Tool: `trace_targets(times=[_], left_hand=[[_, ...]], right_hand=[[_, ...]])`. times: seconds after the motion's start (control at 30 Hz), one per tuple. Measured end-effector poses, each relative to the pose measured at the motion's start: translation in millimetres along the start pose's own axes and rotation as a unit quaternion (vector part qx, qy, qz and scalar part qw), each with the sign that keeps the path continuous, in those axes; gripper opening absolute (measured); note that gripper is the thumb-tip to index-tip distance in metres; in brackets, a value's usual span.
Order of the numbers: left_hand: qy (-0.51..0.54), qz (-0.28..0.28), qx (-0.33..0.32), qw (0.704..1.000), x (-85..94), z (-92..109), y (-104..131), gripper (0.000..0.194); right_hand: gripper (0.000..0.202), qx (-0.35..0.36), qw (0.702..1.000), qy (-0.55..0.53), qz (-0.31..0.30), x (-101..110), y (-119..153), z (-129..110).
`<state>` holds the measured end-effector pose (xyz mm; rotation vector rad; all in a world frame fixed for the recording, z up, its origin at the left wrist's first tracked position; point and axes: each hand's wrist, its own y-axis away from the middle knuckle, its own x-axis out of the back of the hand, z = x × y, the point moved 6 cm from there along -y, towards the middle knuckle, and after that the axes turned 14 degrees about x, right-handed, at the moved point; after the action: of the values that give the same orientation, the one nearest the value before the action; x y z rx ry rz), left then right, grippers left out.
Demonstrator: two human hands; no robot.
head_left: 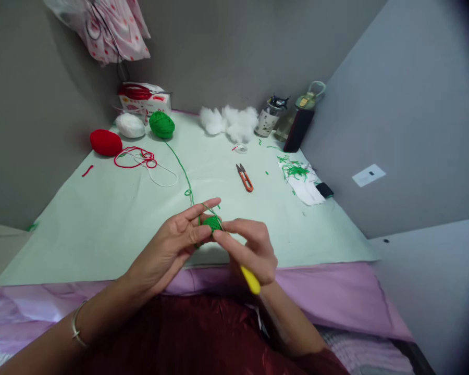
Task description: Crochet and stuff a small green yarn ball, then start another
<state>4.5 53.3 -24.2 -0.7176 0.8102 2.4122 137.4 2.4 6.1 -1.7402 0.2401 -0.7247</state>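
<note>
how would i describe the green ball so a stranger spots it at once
On the pale tabletop, find the box at the back left. In front of it, the green ball is the rightmost of three, just right of the white ball. Unlike that one and the red ball, it is green, with a strand running from it to the left hand.

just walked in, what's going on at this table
A person is working with green yarn. The left hand pinches a small green knitted-looking piece, while the right hand holds a yellow-handled tool, apparently a crochet hook, against it. A green strand runs from the green ball across the table to the left hand. Orange-handled snips lie on the table beyond the hands.
</note>
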Motion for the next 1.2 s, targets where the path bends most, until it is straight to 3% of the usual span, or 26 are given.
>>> trace_targets(times=[0.17,0.33,0.5,0.67,0.87,1.03,1.1,1.2], left_hand=[[-0.007,-0.015,0.010,1.000,2.3,5,-2,0.065],[-0.069,-0.009,-0.018,0.997,6.1,13,1,0.062],[-0.137,-0.016,-0.015,0.990,11.1,15,1,0.056],[-0.101,-0.055,0.015,0.993,6.6,12,-3,0.050],[-0.016,-0.102,0.059,0.993,2.0,5,-3,0.037],[-0.081,-0.072,0.014,0.994,0.7,7,-3,0.041],[-0.121,-0.045,-0.013,0.991,-0.4,9,-3,0.052],[-0.172,-0.006,-0.041,0.984,-2.5,11,-2,0.060]], right_hand=[[0.030,-0.119,0.974,-0.192,0.037,4,-8,19],[0.024,-0.205,0.943,-0.259,0.047,12,-7,27],[0.015,-0.317,0.881,-0.340,0.091,10,3,40],[0.012,-0.357,0.845,-0.381,0.111,6,6,48],[0.012,-0.344,0.844,-0.398,0.107,6,1,50],[0.013,-0.353,0.817,-0.443,0.106,-3,4,48],[0.014,-0.335,0.832,-0.431,0.099,-6,4,44],[0.014,-0.278,0.894,-0.343,0.080,-4,0,38]])
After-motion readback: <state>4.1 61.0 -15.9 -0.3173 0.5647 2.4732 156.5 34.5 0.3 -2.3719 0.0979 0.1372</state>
